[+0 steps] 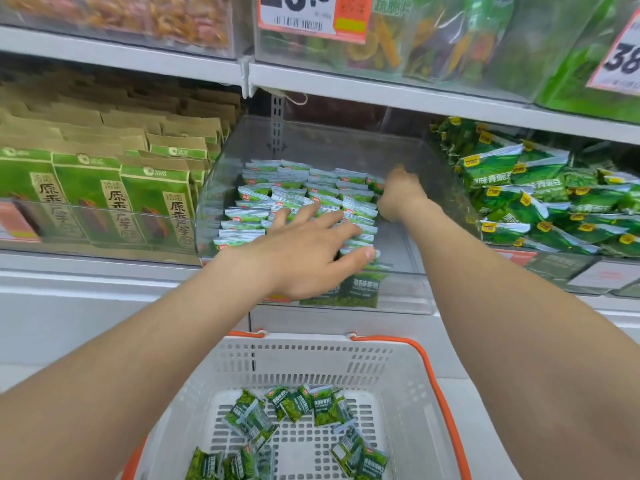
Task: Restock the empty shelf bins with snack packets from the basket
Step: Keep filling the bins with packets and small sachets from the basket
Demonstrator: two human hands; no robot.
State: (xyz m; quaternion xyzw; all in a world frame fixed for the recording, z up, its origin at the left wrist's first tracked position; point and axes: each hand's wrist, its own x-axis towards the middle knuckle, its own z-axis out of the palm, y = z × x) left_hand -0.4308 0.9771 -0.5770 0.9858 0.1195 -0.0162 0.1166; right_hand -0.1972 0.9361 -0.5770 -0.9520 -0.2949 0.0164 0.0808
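While the left hand (311, 251) lies flat, fingers spread, on the rows of packets (273, 197) in the clear bin (346, 143), the right hand (398, 195) reaches deeper at the rows' right edge — fingers hidden, so its grip is unclear. More packets lie loose in the basket (311, 355) below.
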